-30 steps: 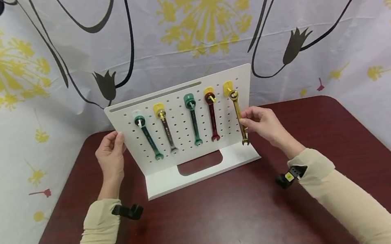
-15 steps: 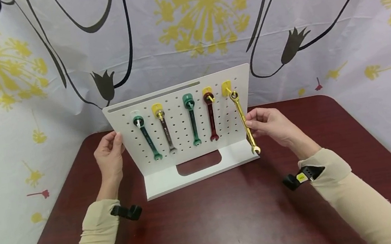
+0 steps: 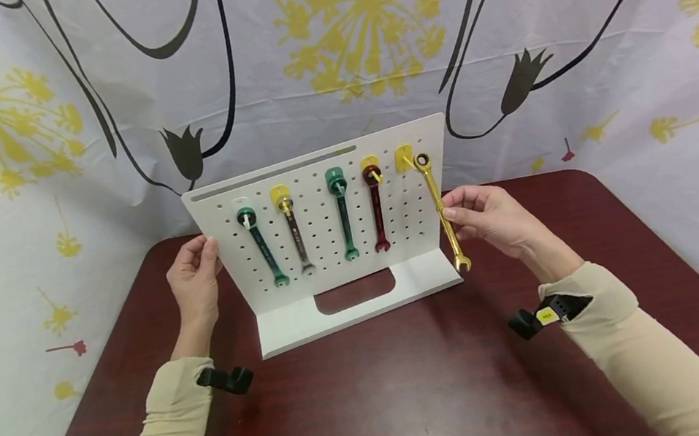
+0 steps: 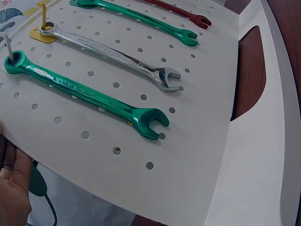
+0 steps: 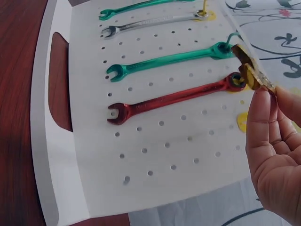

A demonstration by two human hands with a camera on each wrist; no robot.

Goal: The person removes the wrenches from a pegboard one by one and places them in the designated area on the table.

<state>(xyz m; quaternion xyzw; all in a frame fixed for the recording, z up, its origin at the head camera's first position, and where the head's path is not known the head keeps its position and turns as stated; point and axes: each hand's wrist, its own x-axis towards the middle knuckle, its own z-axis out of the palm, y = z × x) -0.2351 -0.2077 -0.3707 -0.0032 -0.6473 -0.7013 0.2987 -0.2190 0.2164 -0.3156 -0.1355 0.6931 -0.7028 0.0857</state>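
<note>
My right hand (image 3: 490,220) pinches a gold combination wrench (image 3: 435,188) by the middle of its shank. The wrench's ring end is up, beside the tip of a yellow hook (image 3: 404,157); whether they touch I cannot tell. Its open end points down. In the right wrist view the gold wrench (image 5: 251,73) appears nearly end-on, away from the board. My left hand (image 3: 194,277) holds the left edge of a white pegboard stand (image 3: 327,250). Hanging on the board are a green wrench (image 4: 84,92), a silver wrench (image 4: 108,51), another green wrench (image 5: 169,60) and a red wrench (image 5: 176,98).
The pegboard stands on a dark red wooden table (image 3: 374,406), its foot towards me with a cut-out slot. Behind it hangs a white curtain (image 3: 282,109) with yellow and grey flower prints. A black strap (image 3: 551,313) sits on each wrist.
The gold wrench has moved from hanging on the yellow hook to its right and outward, ring end now at the hook's tip. My right hand went right with it; my left hand stays put.
</note>
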